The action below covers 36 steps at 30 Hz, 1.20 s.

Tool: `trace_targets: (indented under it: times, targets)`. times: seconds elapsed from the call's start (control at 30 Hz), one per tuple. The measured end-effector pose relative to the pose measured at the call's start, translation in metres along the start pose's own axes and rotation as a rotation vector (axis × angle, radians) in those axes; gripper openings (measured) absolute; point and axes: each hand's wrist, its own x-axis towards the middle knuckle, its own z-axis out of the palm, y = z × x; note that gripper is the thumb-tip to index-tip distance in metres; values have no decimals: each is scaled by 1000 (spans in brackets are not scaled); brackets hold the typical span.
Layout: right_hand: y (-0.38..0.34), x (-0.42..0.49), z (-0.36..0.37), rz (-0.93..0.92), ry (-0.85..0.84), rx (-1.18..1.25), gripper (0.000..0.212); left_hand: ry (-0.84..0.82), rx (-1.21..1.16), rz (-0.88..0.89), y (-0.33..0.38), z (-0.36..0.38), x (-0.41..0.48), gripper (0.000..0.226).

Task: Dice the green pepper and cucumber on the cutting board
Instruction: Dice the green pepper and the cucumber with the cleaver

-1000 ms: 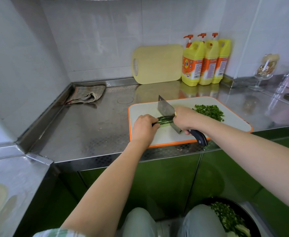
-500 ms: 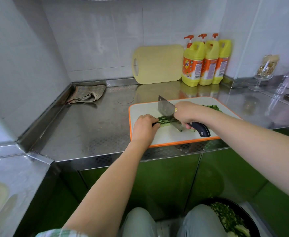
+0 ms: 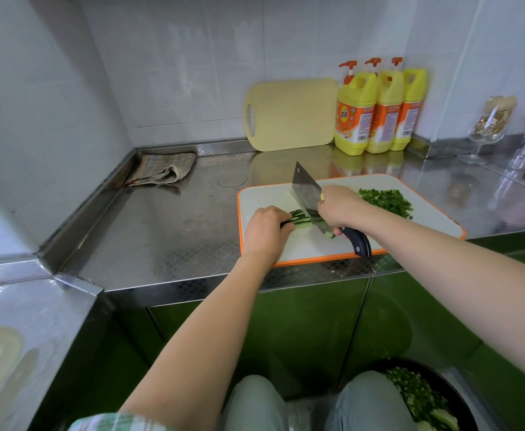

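A white cutting board with an orange rim [image 3: 435, 209] lies on the steel counter. Dark green cucumber strips [image 3: 300, 217] lie across its left part. My left hand [image 3: 265, 230] holds them down with curled fingers. My right hand [image 3: 339, 208] grips the dark handle of a cleaver [image 3: 306, 192], whose blade stands across the strips just right of my left fingers. A small cut piece [image 3: 329, 234] lies by the blade's heel. A pile of diced green pepper [image 3: 385, 200] sits on the right part of the board.
A pale yellow board [image 3: 292, 113] leans on the back wall beside three yellow detergent bottles [image 3: 379, 110]. A folded cloth [image 3: 161, 169] lies at the back left. A stemmed glass [image 3: 488, 126] stands far right. A black bowl of chopped greens [image 3: 419, 396] sits below near my knees.
The cleaver and my right hand have shifted slightly while chopping; the diced pepper pile shows again beyond my right forearm. My left hand stays on the cucumber strips.
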Motion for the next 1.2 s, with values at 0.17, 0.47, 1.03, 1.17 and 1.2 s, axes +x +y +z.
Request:
trace_targets:
  times: [0.17,0.47,1.03,1.17,1.2]
  targets:
    - [-8,-14,-16,15,-83,-16,13,5,0,11,0,0,0,26]
    - [-8,-9,-2,33,-88,-32,12,7,2,7,0,1,0,27]
    - [-12,-19,-11,30,-140,34,16,8,-14,0,0,1,0,26]
    - [-12,-14,-7,6,-141,-20,25,-4,-5,-3,0,1,0,28]
    - [-10,-12,-4,12,-133,-1,22,-4,-4,-1,0,1,0,29]
